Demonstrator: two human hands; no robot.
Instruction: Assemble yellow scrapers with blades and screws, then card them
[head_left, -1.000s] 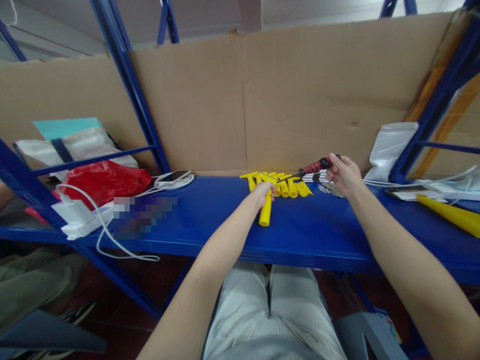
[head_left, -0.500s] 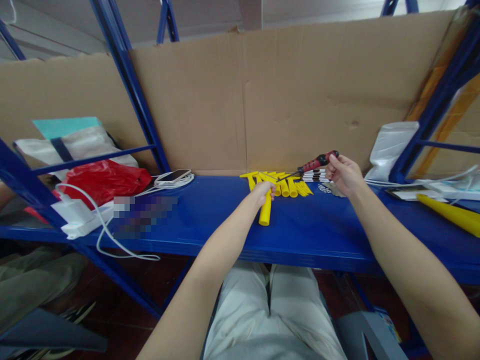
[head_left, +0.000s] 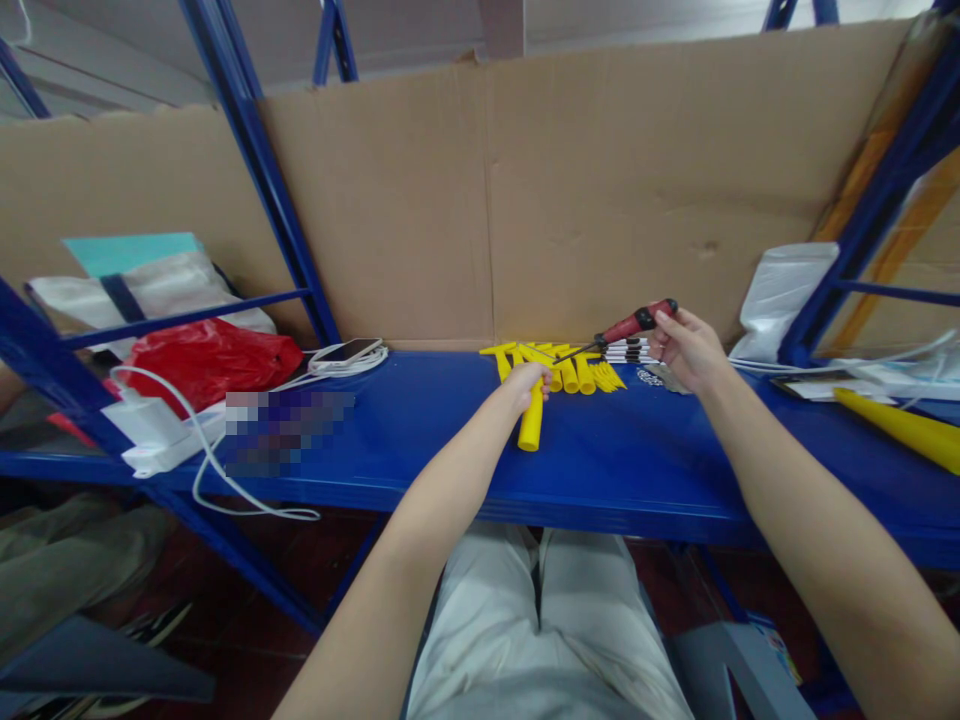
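Note:
My left hand [head_left: 529,386] is closed around a yellow plastic handle [head_left: 529,430], whose round end points toward me over the blue shelf. In the fingertips of my right hand [head_left: 684,346] is the rear end of a red and black screwdriver [head_left: 628,326]. Its thin shaft slants down left, with the tip near the upper part of the yellow handle; whether they touch I cannot tell. Behind my left hand lies a row of similar yellow T-shaped pieces [head_left: 577,374]. Small flat yellow pieces [head_left: 607,377] are fanned out beside them.
White and black parts [head_left: 628,351] and small metal bits [head_left: 654,376] lie by my right hand. A phone [head_left: 349,352], coiled white cables, a power strip [head_left: 176,447] and a red bag [head_left: 214,362] sit left. A long yellow piece [head_left: 900,428] lies right. Cardboard [head_left: 585,190] stands behind.
The screwdriver's handle has turned a little about its long axis in my right fingers, which have shifted slightly. My left hand and the yellow handle stay in place.

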